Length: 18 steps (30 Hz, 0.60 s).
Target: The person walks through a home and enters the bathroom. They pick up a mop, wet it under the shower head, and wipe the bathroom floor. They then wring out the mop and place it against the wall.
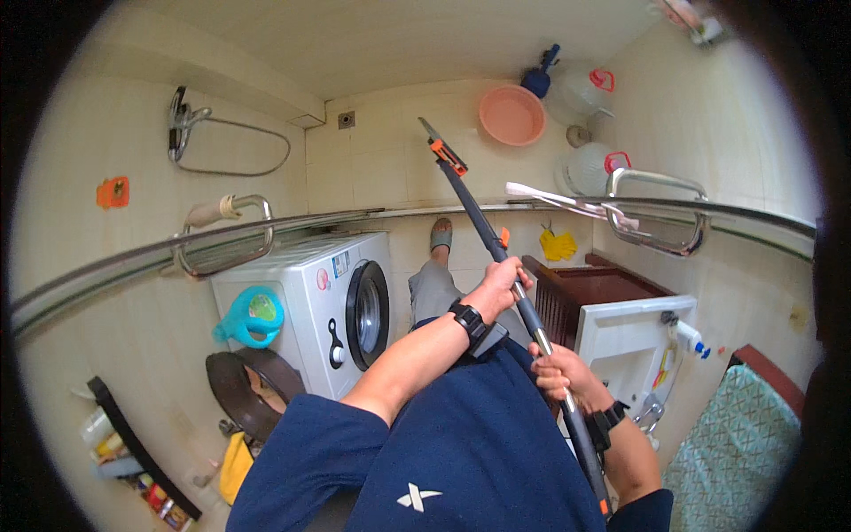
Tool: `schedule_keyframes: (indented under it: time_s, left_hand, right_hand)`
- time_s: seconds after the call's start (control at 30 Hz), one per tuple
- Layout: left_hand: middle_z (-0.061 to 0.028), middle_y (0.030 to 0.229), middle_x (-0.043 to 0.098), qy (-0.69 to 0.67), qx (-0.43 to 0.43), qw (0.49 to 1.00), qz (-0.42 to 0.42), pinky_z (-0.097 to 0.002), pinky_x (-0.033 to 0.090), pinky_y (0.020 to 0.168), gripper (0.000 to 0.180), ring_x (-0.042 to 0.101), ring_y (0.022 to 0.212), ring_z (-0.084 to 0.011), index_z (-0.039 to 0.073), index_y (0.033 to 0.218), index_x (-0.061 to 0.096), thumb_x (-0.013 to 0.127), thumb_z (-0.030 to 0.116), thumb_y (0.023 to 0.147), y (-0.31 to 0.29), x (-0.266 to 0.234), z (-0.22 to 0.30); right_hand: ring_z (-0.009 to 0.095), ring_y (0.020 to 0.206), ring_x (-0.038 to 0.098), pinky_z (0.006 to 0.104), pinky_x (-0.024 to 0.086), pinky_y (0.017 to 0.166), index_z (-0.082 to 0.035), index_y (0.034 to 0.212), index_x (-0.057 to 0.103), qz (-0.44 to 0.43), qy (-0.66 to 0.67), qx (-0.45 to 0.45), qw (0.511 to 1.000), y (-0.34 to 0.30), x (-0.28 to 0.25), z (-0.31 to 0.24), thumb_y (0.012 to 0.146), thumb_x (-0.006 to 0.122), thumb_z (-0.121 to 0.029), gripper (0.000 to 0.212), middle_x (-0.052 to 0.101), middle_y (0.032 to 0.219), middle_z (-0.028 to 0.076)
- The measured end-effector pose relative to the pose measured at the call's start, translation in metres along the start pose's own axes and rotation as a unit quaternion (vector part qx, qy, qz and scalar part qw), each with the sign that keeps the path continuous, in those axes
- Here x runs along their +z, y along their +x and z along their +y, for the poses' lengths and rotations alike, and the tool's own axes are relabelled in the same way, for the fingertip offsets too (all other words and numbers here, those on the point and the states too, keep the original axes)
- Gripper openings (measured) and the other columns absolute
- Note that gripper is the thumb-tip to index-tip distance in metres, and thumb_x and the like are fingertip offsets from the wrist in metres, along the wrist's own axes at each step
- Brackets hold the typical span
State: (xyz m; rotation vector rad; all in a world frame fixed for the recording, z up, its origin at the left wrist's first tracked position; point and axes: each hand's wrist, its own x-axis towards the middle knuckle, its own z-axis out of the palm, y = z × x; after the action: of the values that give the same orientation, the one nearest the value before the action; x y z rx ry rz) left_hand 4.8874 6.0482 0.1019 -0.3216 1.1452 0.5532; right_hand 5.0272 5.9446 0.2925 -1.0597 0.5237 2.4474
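Observation:
A long dark-grey pole with a silver middle section runs slantwise up from my lower right. At its far end is an orange and grey head with a thin flat blade, seen nearly edge-on, like a floor squeegee's. My left hand is wrapped round the pole just below a small orange tab. Lower down, my right hand is closed round the same pole, near the silver part. The head points toward the far shower area; I cannot tell whether it touches the floor.
On the left stands a white washing machine with a turquoise jug beside it. Metal-handled glass doors cross ahead. Beyond lie a pink basin and large clear bottles. A white sink on a brown cabinet is at right.

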Motion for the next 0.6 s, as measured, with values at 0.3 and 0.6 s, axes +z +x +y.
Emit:
schedule_keyframes:
  time_s: [0.3, 0.6]
  left_hand:
    - [-0.0059, 0.061, 0.046, 0.016, 0.005, 1.0, 0.01, -0.0344, 0.048, 0.04, 0.011, 0.048, 0.044, -0.0178, 0.003, 0.081, 0.048, 0.053, 0.008, 0.09, 0.002, 0.027, -0.008]
    - [-0.0061, 0.06, 0.047, 0.018, 0.008, 1.0, 0.02, -0.0353, 0.048, 0.04, 0.01, 0.048, 0.043, -0.0184, 0.002, 0.082, 0.049, 0.055, 0.006, 0.088, 0.059, 0.024, 0.028]
  right_hand:
    - [0.004, 0.039, 0.031, 0.0219, 0.028, 0.032, -0.014, 0.106, 0.045, 0.101, -0.063, 0.024, 0.993, -0.063, 0.031, 0.01, 0.095, 0.051, -0.002, 0.017, 0.034, 0.059, -0.005]
    - [0.006, 0.038, 0.032, 0.0238, 0.029, 0.033, -0.014, 0.106, 0.046, 0.175, -0.067, 0.047, 0.981, -0.115, 0.067, 0.032, 0.094, 0.052, -0.002, 0.018, 0.033, 0.058, -0.005]
